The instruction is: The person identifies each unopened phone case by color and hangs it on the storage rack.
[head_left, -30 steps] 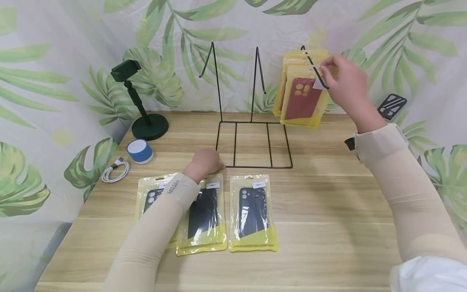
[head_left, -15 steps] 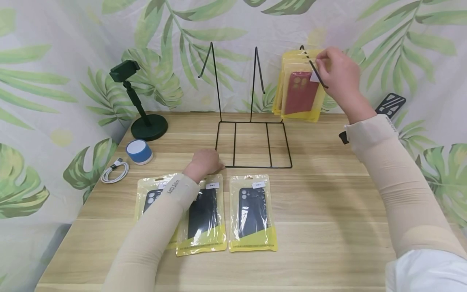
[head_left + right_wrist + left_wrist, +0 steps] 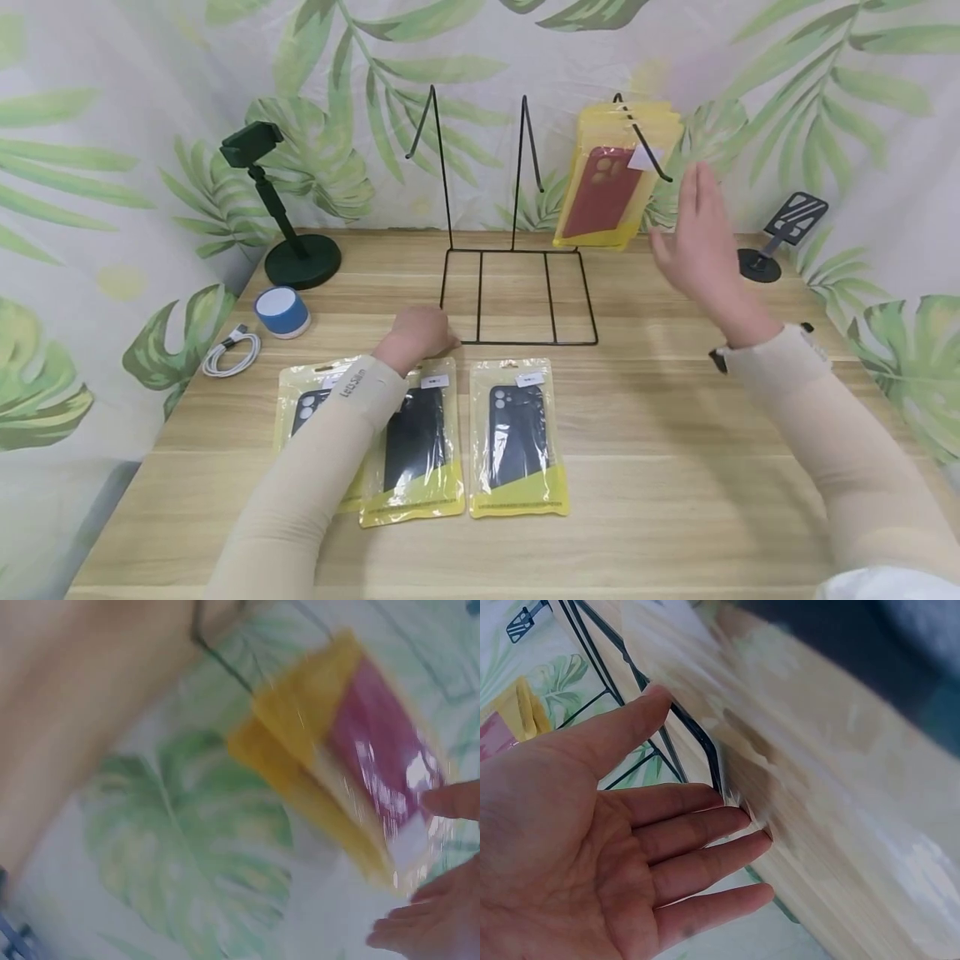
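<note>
My left hand [image 3: 422, 335] rests at the front left corner of a black wire display rack [image 3: 525, 342]. In the left wrist view its fingers are straight, with the thumb tip on the wire. My right hand [image 3: 701, 242], fingers straight and holding nothing, is to the right of the rack's right hook. From that hook hang several yellow bags, the front one a bagged red phone case [image 3: 606, 192]. In the right wrist view the thumb overlaps the bagged red case [image 3: 382, 750]. Bagged black phone cases lie on the table, one on the right [image 3: 519, 437] and another [image 3: 415, 442] by my left forearm.
At the back left stands a dark green phone stand [image 3: 302, 261]. A blue and white round speaker [image 3: 282, 312] and a coiled white cable [image 3: 231, 352] lie in front of it. A black phone stand [image 3: 760, 265] is at the back right. The rack's left and middle hooks are bare.
My right hand has let go of the front red case's bag and drawn down and right from the hook, its fingers straightening. The bags now hang tilted. My left hand stays put.
</note>
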Motion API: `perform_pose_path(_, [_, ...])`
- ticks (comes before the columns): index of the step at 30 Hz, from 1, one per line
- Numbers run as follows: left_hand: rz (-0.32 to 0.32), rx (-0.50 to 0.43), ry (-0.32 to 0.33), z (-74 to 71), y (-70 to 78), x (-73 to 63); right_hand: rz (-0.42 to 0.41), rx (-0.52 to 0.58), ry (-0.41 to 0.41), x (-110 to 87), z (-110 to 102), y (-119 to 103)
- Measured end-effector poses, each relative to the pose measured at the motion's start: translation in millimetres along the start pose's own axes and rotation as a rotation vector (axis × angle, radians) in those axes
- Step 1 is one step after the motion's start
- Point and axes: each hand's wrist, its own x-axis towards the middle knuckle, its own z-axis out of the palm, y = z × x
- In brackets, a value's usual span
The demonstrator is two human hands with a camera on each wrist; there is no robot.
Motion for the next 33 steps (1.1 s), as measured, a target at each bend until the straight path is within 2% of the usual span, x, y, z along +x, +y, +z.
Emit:
perform_pose_path(2, [0.000, -0.010, 0.000, -0.1, -0.2, -0.1, -0.050, -0.070, -0.106, -19.9, 15.8, 3.3])
perform_pose_path(5, [-0.001, -0.022, 0.003, -0.9, -1.0, -1.1, -0.132, -0.168, -0.340, -44.8, 39.3, 1.7])
perform_pose_path(8, [0.003, -0.019, 0.002, -1.5, -2.0, -2.0, -0.210, -0.199, -0.571, -61.1, 62.5, -0.6])
perform_pose_path(10, [0.006, -0.021, -0.003, -1.3, -2.5, -1.9, -0.234, -0.177, -0.661, -65.5, 74.4, -3.3])
perform_pose_path(13, [0.014, -0.020, -0.006, -0.3, -2.9, -0.4, -0.264, -0.175, -0.699, -65.0, 87.2, -6.7])
perform_pose_path(19, [0.030, -0.019, -0.015, 2.1, -1.6, 3.6, -0.212, -0.231, -0.737, -57.4, 101.9, -11.5])
perform_pose_path(24, [0.027, 0.024, 0.002, 0.0, 1.5, -5.9, -0.176, -0.252, -0.752, -55.1, 108.1, -10.3])
perform_pose_path(27, [0.032, 0.084, 0.000, -4.2, 12.8, -20.9, -0.167, -0.236, -0.760, -55.8, 107.7, -11.2])
perform_pose_path(29, [0.065, 0.100, 0.003, -6.8, 25.1, -30.0, -0.167, -0.226, -0.760, -56.5, 106.9, -12.2])
perform_pose_path(33, [0.173, 0.026, -0.031, -7.7, 52.0, -40.5, -0.183, -0.222, -0.746, -57.6, 106.8, -14.5])
